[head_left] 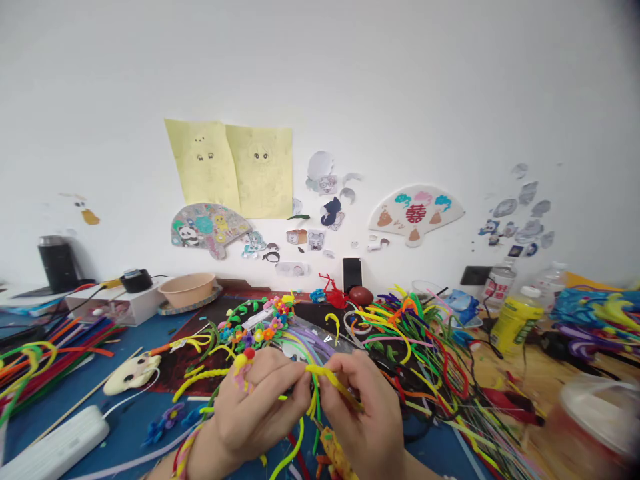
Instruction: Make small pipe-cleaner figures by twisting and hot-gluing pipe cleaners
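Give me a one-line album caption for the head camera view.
Left hand and right hand hold a yellow pipe cleaner above a blue craft table.

The left hand (pixel 255 407) and right hand (pixel 365 420) pinch a yellow pipe cleaner (pixel 333 385), its middle seemingly hidden by fingers, beside a heap of multicoloured pipe cleaners (pixel 425 360) on the desk (pixel 127 427).

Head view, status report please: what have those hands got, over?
Left hand and right hand both pinching a yellow pipe cleaner. Green pipe cleaners hanging below. Multicoloured pipe-cleaner heap right of the hands.
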`<state>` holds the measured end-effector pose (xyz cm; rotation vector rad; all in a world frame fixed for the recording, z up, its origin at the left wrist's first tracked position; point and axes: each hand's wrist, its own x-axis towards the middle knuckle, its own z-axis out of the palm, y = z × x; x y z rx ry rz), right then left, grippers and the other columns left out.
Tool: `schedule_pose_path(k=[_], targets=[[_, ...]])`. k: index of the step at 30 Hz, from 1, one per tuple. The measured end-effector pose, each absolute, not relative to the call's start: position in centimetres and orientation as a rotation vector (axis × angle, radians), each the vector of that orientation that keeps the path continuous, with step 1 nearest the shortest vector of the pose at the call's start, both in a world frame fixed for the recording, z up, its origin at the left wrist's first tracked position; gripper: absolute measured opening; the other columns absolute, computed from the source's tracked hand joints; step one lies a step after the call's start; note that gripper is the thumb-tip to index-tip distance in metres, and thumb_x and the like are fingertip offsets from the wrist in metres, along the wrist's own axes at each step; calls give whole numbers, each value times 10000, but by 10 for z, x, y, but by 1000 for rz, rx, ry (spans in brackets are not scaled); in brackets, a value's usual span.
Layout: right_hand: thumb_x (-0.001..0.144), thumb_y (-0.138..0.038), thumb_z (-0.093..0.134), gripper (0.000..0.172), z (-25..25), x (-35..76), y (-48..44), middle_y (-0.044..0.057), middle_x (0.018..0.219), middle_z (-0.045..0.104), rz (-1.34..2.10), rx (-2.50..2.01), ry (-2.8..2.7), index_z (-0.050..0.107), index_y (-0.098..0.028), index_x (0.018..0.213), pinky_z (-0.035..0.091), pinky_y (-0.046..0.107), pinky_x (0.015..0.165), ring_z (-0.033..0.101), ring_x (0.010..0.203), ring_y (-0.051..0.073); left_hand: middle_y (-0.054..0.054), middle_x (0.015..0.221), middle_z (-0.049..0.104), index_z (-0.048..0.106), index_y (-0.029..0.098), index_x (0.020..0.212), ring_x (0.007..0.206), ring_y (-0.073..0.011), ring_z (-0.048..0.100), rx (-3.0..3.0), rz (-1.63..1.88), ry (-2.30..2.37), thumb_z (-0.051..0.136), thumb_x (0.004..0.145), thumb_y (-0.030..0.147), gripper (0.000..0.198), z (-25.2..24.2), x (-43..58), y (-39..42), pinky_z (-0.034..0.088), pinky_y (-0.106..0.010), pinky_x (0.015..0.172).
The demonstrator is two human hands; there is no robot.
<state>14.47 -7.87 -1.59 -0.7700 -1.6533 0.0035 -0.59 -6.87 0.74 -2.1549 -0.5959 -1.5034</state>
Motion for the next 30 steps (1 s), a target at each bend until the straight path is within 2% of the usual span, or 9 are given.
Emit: schedule_pose_path(k=[3, 6, 12, 16, 20, 24, 30], targets=[[825, -163, 523, 43, -19, 142, -77, -19, 604, 492, -53, -759, -1620, 550, -195, 816, 369, 253, 532, 470, 541, 132, 5, 544, 616, 579, 153, 793, 477, -100, 579, -2106, -1491, -603, 563, 757, 20, 139, 7, -4, -68, 482, -193, 476], [824, -183, 526, 35, -20, 140, -76, -19, 608, 481, 39, -788, -1594, 554, -195, 806, 365, 255, 538, 463, 554, 134, 15, 557, 622, 585, 164, 804, 486, -95, 587, -2087, -1560, -626, 561, 759, 20, 152, 6, -2, -67, 482, -183, 481], [847, -321, 499, 148, -11, 140, -75, -40, 588, 415, 735, -905, -1481, 542, -183, 817, 326, 227, 478, 377, 521, 110, -13, 614, 627, 606, 156, 782, 566, -123, 590, -2303, -1757, -742, 571, 768, 75, 89, 5, 3, -61, 491, -229, 549], [832, -353, 524, 183, -5, 141, -76, -60, 568, 346, 945, -858, -1402, 543, -175, 797, 291, 211, 468, 312, 519, 92, -21, 601, 604, 604, 149, 743, 540, -121, 555, -2486, -1718, -829, 527, 802, 108, 105, 5, 4, -59, 462, -227, 518], [823, -346, 541, 179, -4, 142, -76, -68, 552, 321, 964, -844, -1428, 558, -171, 786, 284, 201, 458, 295, 511, 87, -24, 600, 587, 585, 148, 741, 552, -121, 536, -2568, -1651, -760, 485, 822, 100, 137, 5, 1, -57, 438, -228, 522], [817, -365, 536, 195, -4, 145, -74, -64, 547, 341, 914, -876, -1460, 568, -174, 786, 289, 204, 442, 308, 496, 90, -18, 630, 605, 581, 154, 767, 568, -117, 543, -2532, -1619, -783, 527, 805, 86, 94, 6, -4, -55, 425, -229, 535], [807, -303, 544, 139, -3, 150, -74, -44, 566, 379, 503, -941, -1539, 591, -179, 767, 349, 230, 479, 413, 534, 123, -10, 644, 627, 606, 148, 810, 575, -110, 569, -2409, -1658, -756, 608, 749, 57, 109, 13, -9, -55, 444, -239, 586]])
